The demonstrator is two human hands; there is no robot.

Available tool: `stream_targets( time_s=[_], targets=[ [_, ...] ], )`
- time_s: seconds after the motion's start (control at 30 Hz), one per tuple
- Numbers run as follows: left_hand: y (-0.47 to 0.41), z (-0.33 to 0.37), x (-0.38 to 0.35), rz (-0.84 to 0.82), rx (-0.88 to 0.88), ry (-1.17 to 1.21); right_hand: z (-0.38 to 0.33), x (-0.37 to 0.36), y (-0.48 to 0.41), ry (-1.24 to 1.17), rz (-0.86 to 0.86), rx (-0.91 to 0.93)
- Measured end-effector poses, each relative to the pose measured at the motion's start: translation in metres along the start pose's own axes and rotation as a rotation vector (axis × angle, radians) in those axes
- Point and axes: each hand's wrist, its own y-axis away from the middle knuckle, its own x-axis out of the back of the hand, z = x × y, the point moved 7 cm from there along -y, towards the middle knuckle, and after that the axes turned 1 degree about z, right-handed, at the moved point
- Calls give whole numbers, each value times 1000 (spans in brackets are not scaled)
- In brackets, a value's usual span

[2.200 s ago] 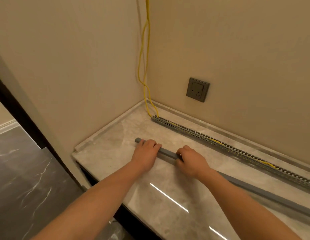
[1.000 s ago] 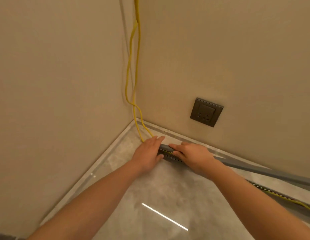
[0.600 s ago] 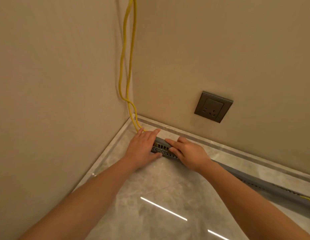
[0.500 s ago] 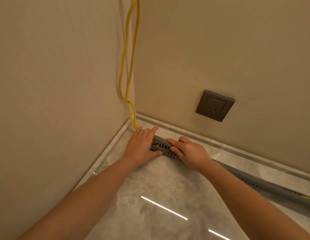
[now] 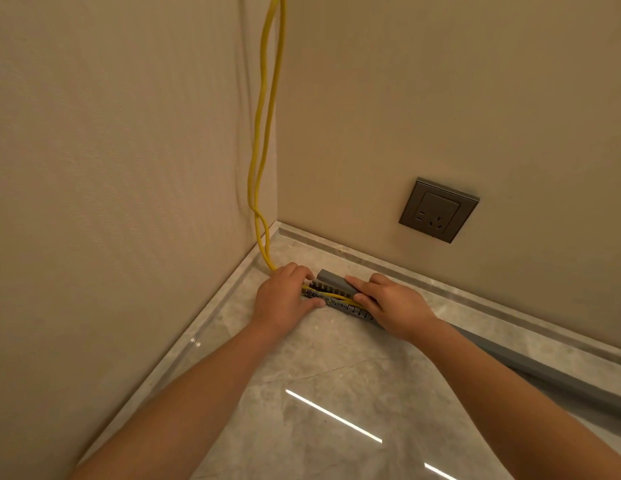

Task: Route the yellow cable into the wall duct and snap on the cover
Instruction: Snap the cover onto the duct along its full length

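Near the corner of the marble ledge [image 5: 302, 393], your two hands met over the end of the slotted grey duct [image 5: 340, 304]. Your left hand [image 5: 283, 299] lay palm down at the duct's end, fingers curled over the far side and thumb along the near wall; how firmly it gripped, I cannot tell. Your right hand [image 5: 394, 308] sat just beside it, its fingers pressed flat on the grey cover [image 5: 331, 279], thumb against the duct's near side. The cover's end was tilted, resting on the far wall of the duct, so the channel lay open between your hands. The yellow cable [image 5: 264, 133] hung as two strands down the wall corner, reached the ledge just left of your left hand, and ran inside the open channel, where it showed between your hands. Further right, beyond your right forearm, the cover ran on along the ledge toward the frame edge; whether it was seated there, I cannot tell. A grey socket [image 5: 439, 210] sat on the wall above your right hand, well apart from the duct.
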Motion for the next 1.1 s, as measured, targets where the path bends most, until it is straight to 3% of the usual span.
stream_targets(
  time_s=[0.33, 1.1],
  targets=[
    [-9, -6, 2, -146, 14, -7, -15, 8, -7, 128, 54, 113],
    [-16, -4, 1, -152, -7, -93, -27, -1, -13, 211, 3, 210]
  ],
)
